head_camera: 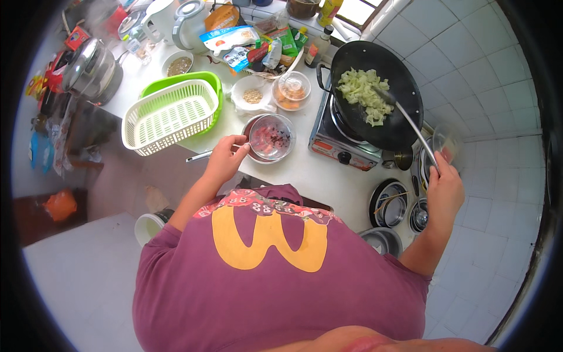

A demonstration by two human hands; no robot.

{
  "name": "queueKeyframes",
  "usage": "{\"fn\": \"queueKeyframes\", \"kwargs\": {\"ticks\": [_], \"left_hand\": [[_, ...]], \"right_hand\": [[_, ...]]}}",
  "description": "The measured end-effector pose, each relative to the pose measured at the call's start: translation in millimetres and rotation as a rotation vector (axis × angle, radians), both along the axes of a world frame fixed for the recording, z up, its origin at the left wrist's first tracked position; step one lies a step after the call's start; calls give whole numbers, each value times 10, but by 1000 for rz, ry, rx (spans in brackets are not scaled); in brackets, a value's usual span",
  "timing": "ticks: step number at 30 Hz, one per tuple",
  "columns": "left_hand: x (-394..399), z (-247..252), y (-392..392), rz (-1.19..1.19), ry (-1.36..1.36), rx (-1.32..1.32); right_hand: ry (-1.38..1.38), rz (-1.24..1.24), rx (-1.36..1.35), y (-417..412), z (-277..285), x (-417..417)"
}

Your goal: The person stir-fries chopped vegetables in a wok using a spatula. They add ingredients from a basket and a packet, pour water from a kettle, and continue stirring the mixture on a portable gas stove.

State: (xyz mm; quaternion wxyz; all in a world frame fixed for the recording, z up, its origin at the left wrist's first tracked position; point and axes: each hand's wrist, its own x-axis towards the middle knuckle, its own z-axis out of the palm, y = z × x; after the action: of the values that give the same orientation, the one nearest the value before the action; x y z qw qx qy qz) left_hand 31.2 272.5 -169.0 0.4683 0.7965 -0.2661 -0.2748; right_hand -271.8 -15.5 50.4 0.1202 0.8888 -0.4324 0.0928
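My right hand (445, 182) grips the metal handle of a cooking spatula (411, 119), whose blade rests among chopped pale green vegetables (363, 88) in a black wok (398, 57). The wok stands on a portable gas stove (345, 152). In my left hand (226, 160) is the handle of a mesh strainer (272, 137), held over a round bowl (264, 162); small dark bits lie in the mesh. The handle's silvery end sticks out to the left of my fingers.
Left of the strainer sit a white slotted basket (169, 116) and a green basin (217, 88). Behind are a bowl of peanuts or grains (252, 96), a lidded tub (291, 90) and seasoning packets (233, 39). Nested bowls (391, 207) stand at right; a glass pot (94, 72) at far left.
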Motion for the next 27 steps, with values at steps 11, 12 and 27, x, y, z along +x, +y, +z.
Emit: {"fn": "queueKeyframes", "kwargs": {"ticks": [11, 12, 27], "left_hand": [[-307, 52, 300, 63, -56, 67], [-298, 51, 358, 80, -40, 55], [699, 247, 2406, 263, -113, -162]], "right_hand": [[11, 361, -45, -670, -952, -213], [36, 334, -68, -626, -949, -288], [166, -193, -13, 1011, -1105, 917]]}}
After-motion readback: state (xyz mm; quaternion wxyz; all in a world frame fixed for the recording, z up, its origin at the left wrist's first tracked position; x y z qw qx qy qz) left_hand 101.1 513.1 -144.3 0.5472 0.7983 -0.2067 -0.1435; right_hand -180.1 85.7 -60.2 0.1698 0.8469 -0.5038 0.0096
